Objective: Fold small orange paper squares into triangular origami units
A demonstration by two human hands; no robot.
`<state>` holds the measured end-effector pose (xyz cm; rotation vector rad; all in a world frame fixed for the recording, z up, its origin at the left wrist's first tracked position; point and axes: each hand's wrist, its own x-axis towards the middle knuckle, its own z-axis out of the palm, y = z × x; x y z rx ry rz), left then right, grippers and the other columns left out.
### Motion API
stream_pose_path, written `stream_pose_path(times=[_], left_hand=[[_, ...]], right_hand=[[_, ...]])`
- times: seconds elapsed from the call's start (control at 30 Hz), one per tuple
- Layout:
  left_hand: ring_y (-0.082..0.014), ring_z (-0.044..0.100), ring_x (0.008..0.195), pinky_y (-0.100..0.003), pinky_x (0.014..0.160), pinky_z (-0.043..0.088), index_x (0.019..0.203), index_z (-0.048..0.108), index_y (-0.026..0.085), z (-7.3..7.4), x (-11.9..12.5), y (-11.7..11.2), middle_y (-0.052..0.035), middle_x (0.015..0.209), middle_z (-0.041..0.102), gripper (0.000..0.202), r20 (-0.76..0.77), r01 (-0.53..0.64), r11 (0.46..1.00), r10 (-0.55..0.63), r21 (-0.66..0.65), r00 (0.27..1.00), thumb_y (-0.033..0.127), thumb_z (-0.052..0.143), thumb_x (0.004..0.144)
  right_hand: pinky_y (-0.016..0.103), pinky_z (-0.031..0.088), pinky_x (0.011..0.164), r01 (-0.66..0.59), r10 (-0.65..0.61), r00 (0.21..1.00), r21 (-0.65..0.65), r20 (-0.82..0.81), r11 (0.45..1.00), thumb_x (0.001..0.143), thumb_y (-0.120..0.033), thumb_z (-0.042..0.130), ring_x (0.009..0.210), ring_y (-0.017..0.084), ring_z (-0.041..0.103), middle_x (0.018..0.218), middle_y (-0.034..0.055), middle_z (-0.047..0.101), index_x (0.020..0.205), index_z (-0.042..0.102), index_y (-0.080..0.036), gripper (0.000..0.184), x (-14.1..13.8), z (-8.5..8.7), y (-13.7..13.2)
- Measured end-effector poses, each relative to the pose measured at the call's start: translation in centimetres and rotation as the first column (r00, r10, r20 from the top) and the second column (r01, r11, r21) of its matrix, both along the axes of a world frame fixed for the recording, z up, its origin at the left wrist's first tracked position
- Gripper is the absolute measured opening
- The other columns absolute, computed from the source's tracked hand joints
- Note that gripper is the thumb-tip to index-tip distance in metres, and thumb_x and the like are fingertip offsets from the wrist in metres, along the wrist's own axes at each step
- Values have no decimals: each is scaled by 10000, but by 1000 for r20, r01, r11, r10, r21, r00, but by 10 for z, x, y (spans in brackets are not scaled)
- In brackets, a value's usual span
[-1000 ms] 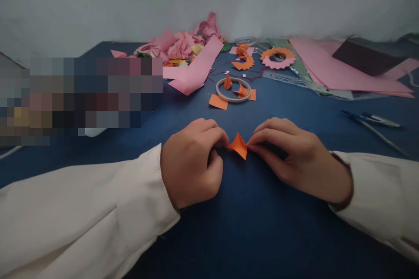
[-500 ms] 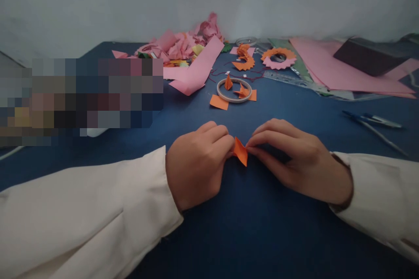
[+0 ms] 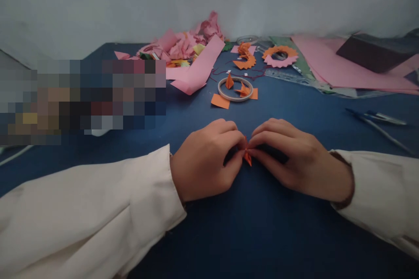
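Inside pale ring (image 3: 235,100), folded orange pieces (image 3: 229,82), hands (image 3: 207,161) pinching orange paper (image 3: 248,159)

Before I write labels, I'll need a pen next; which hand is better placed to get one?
Probably the right hand: the pens lie on its side, farther from the left hand. Both hands pinch the folded orange paper, though.

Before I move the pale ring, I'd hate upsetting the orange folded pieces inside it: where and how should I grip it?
Probably pinch the pale ring by its near rim, from your side and above: it lies flat, that stretch looks bare, and the folded pieces sit toward back and right.
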<state>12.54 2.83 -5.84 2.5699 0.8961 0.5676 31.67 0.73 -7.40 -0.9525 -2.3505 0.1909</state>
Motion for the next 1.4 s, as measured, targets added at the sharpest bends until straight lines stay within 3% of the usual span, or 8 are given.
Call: stream_pose_path(times=[0.43,0.73,0.9,1.2,1.4], left_hand=[[-164,523,836,-279,744,439,816,606,133,-1,0,2,-37,834,568,108,-22,4,1000,-3,18,1000,138,498,809],[-147,533,790,-265,677,420,787,618,162,2,0,3,-9,783,597,108,32,-43,990,47,-137,998,96,533,774],[-149,525,794,-273,692,420,781,618,151,3,-6,1,-17,788,595,108,20,-31,996,33,-80,999,90,530,782],[-160,529,796,-292,688,428,785,622,150,3,-8,0,-21,801,612,129,7,-34,998,34,-51,999,85,511,788],[-168,531,807,-296,691,442,757,612,154,4,-9,-2,-29,817,604,127,4,-26,998,26,-64,1000,91,504,776]], right_hand=[[339,429,713,14,-15,999,44,29,999,868,-121,489,775,162,512,858,66,577,861,533,-161,60,1,-1,-2],[340,416,680,17,-17,1000,-11,4,1000,861,-124,498,762,161,519,852,60,591,851,540,-170,64,-1,0,-2],[345,405,693,32,-32,999,9,14,999,854,-115,494,758,165,509,847,66,590,837,549,-156,70,0,0,-2],[350,381,689,-87,79,992,73,97,994,853,-78,438,810,175,512,949,89,594,928,564,-147,162,3,1,1],[375,408,732,-116,113,993,101,34,988,838,-83,470,859,180,512,968,101,582,980,559,-149,179,3,2,-1]])
